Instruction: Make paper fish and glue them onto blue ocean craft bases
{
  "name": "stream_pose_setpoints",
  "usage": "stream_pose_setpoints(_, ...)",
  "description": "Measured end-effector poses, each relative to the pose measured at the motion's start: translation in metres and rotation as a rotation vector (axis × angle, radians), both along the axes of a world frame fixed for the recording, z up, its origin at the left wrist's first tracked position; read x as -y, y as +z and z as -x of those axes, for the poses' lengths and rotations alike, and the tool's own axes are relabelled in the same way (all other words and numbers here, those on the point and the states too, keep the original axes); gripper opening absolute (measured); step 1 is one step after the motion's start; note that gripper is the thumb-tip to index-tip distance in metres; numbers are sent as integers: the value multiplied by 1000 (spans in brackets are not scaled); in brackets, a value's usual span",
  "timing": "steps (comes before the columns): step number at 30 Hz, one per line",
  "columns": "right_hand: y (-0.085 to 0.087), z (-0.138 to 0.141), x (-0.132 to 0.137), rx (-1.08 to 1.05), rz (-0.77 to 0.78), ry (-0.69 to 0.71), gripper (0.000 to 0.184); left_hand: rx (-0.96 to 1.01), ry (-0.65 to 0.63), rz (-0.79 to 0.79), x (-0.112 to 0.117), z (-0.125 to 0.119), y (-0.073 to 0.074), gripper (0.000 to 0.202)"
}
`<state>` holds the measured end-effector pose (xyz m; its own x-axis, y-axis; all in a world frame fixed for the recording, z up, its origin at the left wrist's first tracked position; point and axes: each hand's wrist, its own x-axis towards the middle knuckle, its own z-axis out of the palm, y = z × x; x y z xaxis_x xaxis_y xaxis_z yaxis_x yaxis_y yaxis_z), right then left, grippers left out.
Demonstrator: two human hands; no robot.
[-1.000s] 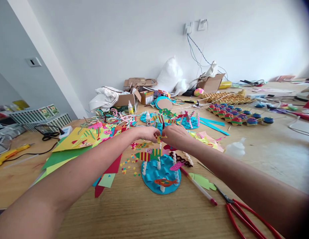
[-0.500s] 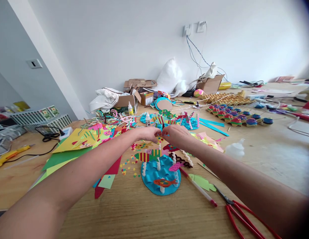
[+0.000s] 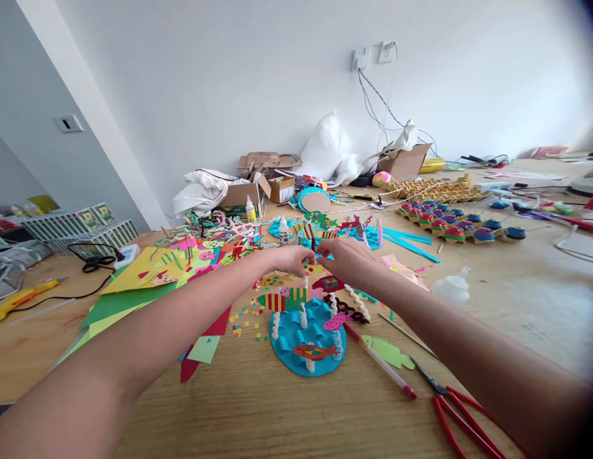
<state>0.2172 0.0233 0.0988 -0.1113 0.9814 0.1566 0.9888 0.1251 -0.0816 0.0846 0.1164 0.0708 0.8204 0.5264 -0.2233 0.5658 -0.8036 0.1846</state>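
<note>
My left hand point(image 3: 299, 259) is closed in a pinch, its fingertips pointing right. Whatever lies between them is too small to make out. Facing it, my right hand point(image 3: 343, 256) has its fingers curled inward, a small gap from the left fingertips; its grip is partly hidden. Just below both hands stands a round blue base point(image 3: 287, 341) with white posts carrying paper fish. Among these are a striped red-and-yellow fish point(image 3: 275, 301), a pink fish point(image 3: 335, 320) and an orange fish point(image 3: 315, 352). Behind the hands, a green flowered fish point(image 3: 320, 220) rises above another blue base.
Red-handled scissors point(image 3: 449, 401), a pen point(image 3: 387, 366) and a light green paper fish point(image 3: 387, 350) lie at front right. Coloured paper sheets point(image 3: 129, 293) spread at left. Glue bottles point(image 3: 284, 231) stand behind. Painted egg cartons point(image 3: 449, 223) sit at back right.
My right hand has shifted slightly right, and its fingers have loosened a little from the left fingertips. My left hand stays nearly in place.
</note>
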Motion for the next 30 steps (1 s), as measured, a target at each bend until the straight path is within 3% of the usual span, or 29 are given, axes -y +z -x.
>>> stream_pose_setpoints(9, -2, 0, 1, -9, 5, 3, 27, -20, 17, -9, 5, -1, -1, 43)
stream_pose_setpoints(30, -5, -3, 0, -17, -13, 16, 25, -29, 58, 0, 15, 0, 15, 46)
